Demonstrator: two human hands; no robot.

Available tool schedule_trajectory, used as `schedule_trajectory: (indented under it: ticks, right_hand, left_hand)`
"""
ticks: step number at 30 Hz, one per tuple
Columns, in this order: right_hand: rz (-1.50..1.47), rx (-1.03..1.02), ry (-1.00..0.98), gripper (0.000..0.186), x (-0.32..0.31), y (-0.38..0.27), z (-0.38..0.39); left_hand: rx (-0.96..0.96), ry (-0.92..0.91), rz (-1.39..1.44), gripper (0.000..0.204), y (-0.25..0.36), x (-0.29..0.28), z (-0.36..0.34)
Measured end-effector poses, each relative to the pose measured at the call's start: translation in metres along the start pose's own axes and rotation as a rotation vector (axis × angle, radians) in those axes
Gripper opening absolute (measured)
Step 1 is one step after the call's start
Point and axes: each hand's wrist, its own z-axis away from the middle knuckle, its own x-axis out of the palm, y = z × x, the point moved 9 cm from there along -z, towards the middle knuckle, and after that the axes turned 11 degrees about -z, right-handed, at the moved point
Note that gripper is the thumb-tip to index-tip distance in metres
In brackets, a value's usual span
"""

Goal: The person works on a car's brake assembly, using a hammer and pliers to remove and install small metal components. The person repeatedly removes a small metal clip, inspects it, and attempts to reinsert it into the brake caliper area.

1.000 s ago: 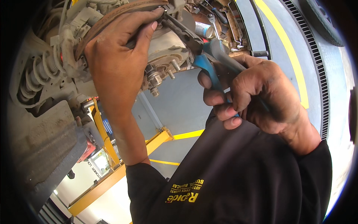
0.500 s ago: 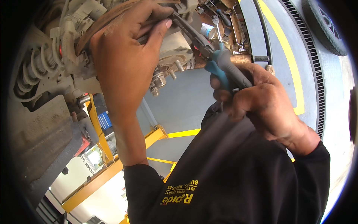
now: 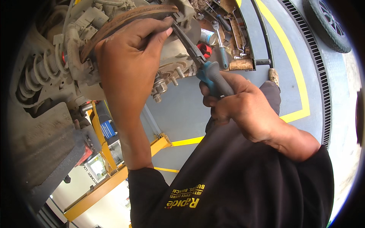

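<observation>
My right hand (image 3: 247, 108) is wrapped round the blue-and-grey handles of long-nose pliers (image 3: 189, 44). Their jaws point up and left, with the tips close by my left fingertips. Thumb and forefinger of my left hand (image 3: 127, 62) are pinched together beside the tips; what they hold, if anything, is hidden. That hand lies against a rusty curved metal edge (image 3: 127, 18) of the wheel assembly. Below and right of it, a hub shows bare studs (image 3: 179, 72) and a nut (image 3: 161, 86).
A coil spring (image 3: 38, 74) and dusty suspension parts fill the left side. At the upper right, a tray (image 3: 249, 47) holds a ratchet (image 3: 219, 41), a screwdriver (image 3: 224, 22) and a can (image 3: 208, 37). A yellow lift arm (image 3: 97, 190) stands lower left; a wheel (image 3: 329, 24) lies far right.
My right hand and the pliers have shifted left and slightly down. The ratchet and a red ring in the tray now show more fully. My left hand stays nearly in place.
</observation>
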Motion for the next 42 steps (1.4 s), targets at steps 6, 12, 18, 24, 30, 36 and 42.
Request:
schedule_trajectory:
  ticks: [6, 12, 18, 24, 30, 36, 42]
  right_hand:
    - [-0.167, 0.07, -0.028, 0.045, 0.002, 0.003, 0.004]
    - [-0.166, 0.081, -0.021, 0.048, -0.002, 0.001, 0.004]
    - [0.089, 0.004, -0.013, 0.046, 0.009, 0.004, 0.006]
    - [0.271, -0.242, 0.122, 0.035, -0.013, -0.013, 0.041]
    - [0.823, -0.393, 0.336, 0.047, -0.014, -0.074, 0.055]
    - [1.276, -0.878, 0.363, 0.04, 0.017, -0.112, 0.065]
    - [1.508, -0.883, 0.629, 0.032, -0.079, -0.136, 0.009]
  left_hand:
    - [-0.023, 0.011, -0.006, 0.019, 0.003, -0.001, -0.002]
    - [-0.041, 0.068, -0.004, 0.015, 0.004, -0.002, -0.001]
    - [-0.004, 0.087, 0.068, 0.014, -0.001, -0.001, 0.0]
    - [-0.062, -0.04, 0.122, 0.016, -0.003, 0.005, -0.004]
    - [0.051, 0.046, 0.148, 0.014, 0.005, 0.003, -0.002]
    - [0.096, 0.087, 0.053, 0.016, 0.008, -0.001, 0.0]
    - [0.108, 0.108, -0.008, 0.015, 0.03, -0.016, -0.001]
